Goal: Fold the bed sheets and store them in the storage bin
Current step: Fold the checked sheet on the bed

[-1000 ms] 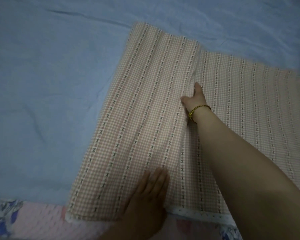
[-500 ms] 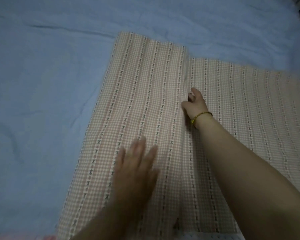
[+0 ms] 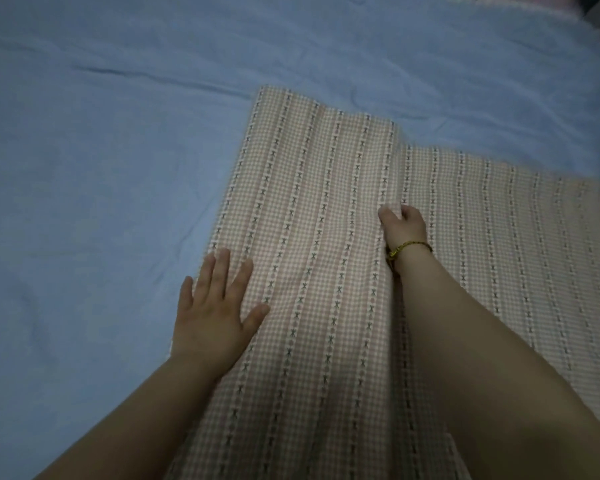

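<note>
Checked sheet (image 3: 312,202), pink-beige with dotted stripes, lay flat on the blue bed cover (image 3: 101,168). It sat right of the bed's middle and ran out of view at the near and right sides. Its far edge stopped well short of the bed's far edge. One flap was folded over on the left part, so that part was a double layer, and the flap's far edge sat further out than the single layer to the right.

Left hand (image 3: 215,313) lay palm down, fingers straight and spread, pressing the flap's left edge. It held nothing, and the little finger was over the blue cover.

Right hand (image 3: 404,225) was at the flap's right edge, fingers curled and thumb in, pinching that edge. Forearm lay across the single layer. Yellow bracelet (image 3: 409,247) on that wrist.
</note>
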`<state>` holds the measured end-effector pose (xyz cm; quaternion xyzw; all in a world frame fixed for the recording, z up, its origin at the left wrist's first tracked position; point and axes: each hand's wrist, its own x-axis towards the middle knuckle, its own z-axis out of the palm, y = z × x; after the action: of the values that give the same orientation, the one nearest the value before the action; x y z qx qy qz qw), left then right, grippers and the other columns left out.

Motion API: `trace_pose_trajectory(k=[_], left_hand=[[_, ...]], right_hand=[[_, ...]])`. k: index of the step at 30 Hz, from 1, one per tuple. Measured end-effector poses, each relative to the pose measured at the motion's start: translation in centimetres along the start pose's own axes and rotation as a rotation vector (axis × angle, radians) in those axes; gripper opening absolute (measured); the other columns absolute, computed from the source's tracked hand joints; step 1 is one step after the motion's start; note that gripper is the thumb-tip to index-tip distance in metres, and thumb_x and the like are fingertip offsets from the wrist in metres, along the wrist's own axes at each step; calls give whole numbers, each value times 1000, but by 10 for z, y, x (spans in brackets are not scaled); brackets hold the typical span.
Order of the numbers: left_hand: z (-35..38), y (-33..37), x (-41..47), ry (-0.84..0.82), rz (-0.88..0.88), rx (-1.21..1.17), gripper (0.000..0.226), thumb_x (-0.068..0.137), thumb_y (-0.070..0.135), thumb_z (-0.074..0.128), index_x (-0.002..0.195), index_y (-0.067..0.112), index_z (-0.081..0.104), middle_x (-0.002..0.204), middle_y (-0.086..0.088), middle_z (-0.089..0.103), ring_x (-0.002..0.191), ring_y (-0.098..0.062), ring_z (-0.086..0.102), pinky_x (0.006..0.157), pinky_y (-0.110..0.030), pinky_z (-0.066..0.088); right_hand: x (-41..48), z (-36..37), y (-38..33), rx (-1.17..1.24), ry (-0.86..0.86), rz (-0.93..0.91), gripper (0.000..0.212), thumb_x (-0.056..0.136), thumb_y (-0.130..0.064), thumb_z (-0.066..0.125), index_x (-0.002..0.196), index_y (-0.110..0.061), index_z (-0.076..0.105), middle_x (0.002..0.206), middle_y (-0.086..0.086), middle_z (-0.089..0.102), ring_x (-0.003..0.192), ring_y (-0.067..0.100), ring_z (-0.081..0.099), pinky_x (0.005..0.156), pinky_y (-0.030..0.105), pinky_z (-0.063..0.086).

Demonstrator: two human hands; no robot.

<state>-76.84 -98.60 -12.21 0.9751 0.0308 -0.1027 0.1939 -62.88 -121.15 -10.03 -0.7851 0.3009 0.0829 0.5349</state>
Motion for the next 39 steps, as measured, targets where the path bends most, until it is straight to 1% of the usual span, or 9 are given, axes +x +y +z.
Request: trace_pose_trajectory(k=[4, 6, 10, 16, 23, 30, 32, 36, 39], left_hand=[[-3, 2, -5, -25, -28, 11, 105, 45, 78, -39, 135, 31, -14, 142, 6, -25, 136, -8, -18, 113, -36, -10], [-2, -1, -19, -37, -31, -2, 106, 62, 79, -27, 145, 23, 8, 153, -6, -1, 143, -21, 2, 113, -41, 1], [6, -14, -64, -52, 61, 62, 76, 96, 55, 8, 129, 2, 50, 132, -31, 47, 124, -35, 31, 92, -59, 33], [0, -23, -99, -134, 135, 117, 75, 96, 54, 9, 127, 2, 54, 131, -32, 47, 120, -45, 44, 88, -63, 37], [1, -35, -118, -185, 225, 210, 75, 93, 61, 9, 127, 8, 49, 128, -28, 52, 120, -38, 38, 90, -58, 41], [-6, -37, -119, -304, 251, 242, 77, 93, 60, 8, 126, 7, 53, 126, -26, 55, 120, -38, 42, 94, -45, 21], [-11, -32, -116, -274, 243, 198, 85, 90, 65, 4, 129, 6, 53, 131, -26, 50, 120, -42, 48, 98, -43, 17], [-16, -20, -95, -135, 128, 120, 101, 60, 72, -11, 148, 25, 4, 157, -6, -4, 145, -22, -5, 111, -34, -12], [-12, -6, -67, -129, 79, 127, 100, 55, 68, -16, 147, 31, -6, 155, 0, -17, 143, -19, -17, 113, -39, -12]], right_hand=[[-46, -14, 4, 14, -68, 34, 57, 93, -27, 52, 141, -5, 28, 139, 7, 42, 115, 16, 47, 82, 6, 35], [-85, -21, 18, 46, -84, 21, 55, 93, -20, 53, 140, -6, 29, 133, 6, 44, 105, 10, 44, 73, 3, 36], [-172, -27, 73, 41, -90, 13, 66, 89, -13, 57, 145, -15, 21, 135, -5, 40, 118, 6, 40, 100, 18, 34], [-252, -23, 126, 61, -21, 56, 66, 90, -6, 55, 145, -12, 19, 130, -12, 29, 118, -1, 28, 81, -9, 24], [-257, -51, 128, 48, 98, 2, 44, 93, 1, 46, 135, -8, 42, 120, -6, 46, 111, 4, 41, 79, -4, 34], [-252, -50, 131, -57, 36, 151, 46, 93, -8, 50, 137, -10, 38, 140, 6, 43, 126, 13, 39, 92, 14, 29], [-249, -52, 122, -60, 41, 172, 48, 92, -15, 53, 137, -10, 37, 140, 6, 42, 128, 16, 39, 91, 16, 28], [-216, -50, 92, -53, 16, 183, 51, 93, -24, 53, 139, -10, 35, 136, 7, 44, 108, 13, 45, 86, 17, 30], [-171, -41, 67, -44, -10, 176, 52, 93, -27, 51, 139, -8, 36, 138, 7, 44, 112, 16, 47, 90, 19, 32]])
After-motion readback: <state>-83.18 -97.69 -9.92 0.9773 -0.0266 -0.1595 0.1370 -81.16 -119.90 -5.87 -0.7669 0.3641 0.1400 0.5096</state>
